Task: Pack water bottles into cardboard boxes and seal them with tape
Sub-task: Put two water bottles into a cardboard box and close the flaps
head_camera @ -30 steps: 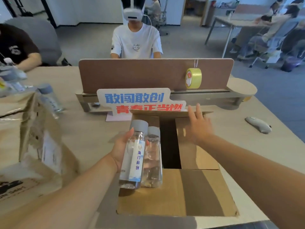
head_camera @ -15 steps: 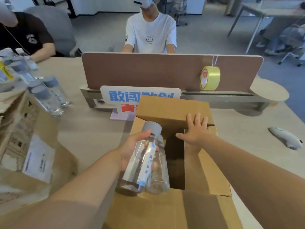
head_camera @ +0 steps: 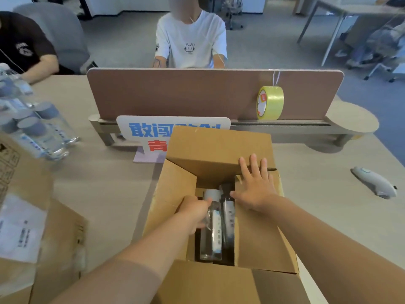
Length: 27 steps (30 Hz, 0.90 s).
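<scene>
Two water bottles [head_camera: 213, 224] are going into the open cardboard box [head_camera: 258, 242] at the centre of the table [head_camera: 105, 189], the pair lying side by side in the gap between the box's flaps, caps pointing toward the far flap. The left hand [head_camera: 194, 212] is reaching into the box from its left side, fingers clamped around the upper part of the nearer bottle; whether it also grips the second one cannot be told. The right hand [head_camera: 255, 187] is pressing flat on the box's right flap, fingers spread apart and holding nothing, apparently keeping the flap out of the way. The packing step looks to be in hand, with sealing not yet begun: all four flaps are standing open. The next move probably calls for settling the bottles on the box floor, letting go, and fetching more from the cluster of bottles [head_camera: 37, 128] lying well to the left of the box. A yellow tape roll [head_camera: 270, 103] is hanging on the brown divider [head_camera: 175, 93] beyond the box, to its right, ready for closing. A second cardboard box [head_camera: 32, 238] is sitting to the left of the first
</scene>
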Each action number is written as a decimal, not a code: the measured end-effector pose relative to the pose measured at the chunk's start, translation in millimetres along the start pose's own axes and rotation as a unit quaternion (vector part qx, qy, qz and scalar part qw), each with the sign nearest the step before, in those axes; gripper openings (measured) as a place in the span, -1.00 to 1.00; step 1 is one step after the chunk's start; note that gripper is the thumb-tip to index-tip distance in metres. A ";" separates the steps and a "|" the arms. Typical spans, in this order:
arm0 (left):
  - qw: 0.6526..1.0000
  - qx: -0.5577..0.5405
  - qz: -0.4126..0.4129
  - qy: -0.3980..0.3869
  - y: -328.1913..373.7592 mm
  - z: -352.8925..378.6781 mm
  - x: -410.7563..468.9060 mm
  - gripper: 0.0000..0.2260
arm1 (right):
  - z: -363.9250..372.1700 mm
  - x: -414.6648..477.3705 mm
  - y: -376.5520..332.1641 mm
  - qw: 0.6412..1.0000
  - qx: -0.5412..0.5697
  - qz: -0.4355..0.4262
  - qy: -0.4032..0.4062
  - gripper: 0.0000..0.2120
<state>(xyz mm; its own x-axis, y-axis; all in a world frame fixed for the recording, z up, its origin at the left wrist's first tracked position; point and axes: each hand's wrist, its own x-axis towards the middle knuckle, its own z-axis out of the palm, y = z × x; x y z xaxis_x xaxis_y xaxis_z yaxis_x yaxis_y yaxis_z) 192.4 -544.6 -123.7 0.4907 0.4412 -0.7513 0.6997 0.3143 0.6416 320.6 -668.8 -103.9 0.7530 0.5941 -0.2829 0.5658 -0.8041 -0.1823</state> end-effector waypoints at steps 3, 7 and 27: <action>0.994 0.073 0.077 0.026 10.3 7.9 -1.9 -0.69 | -4.7 -0.8 0.8 1.000 -0.005 -0.004 0.002 -0.07; 0.965 0.164 0.194 0.057 25.3 -1.4 -16.4 -0.81 | -5.2 -17.2 1.0 0.998 -0.031 0.033 0.040 -0.11; 0.700 0.646 0.276 -0.126 -34.0 -167.2 -96.3 -0.11 | -15.7 -171.5 25.5 0.951 0.284 0.057 -0.113 -0.54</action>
<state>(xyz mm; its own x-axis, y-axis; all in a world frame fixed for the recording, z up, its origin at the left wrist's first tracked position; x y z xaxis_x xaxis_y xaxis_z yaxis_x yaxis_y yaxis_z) 34.5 -457.2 -47.3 0.8339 -0.0185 -0.5516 0.1721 -0.9409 0.2918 211.2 -790.8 -45.2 0.6710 0.5343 -0.5140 0.1649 -0.7835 -0.5991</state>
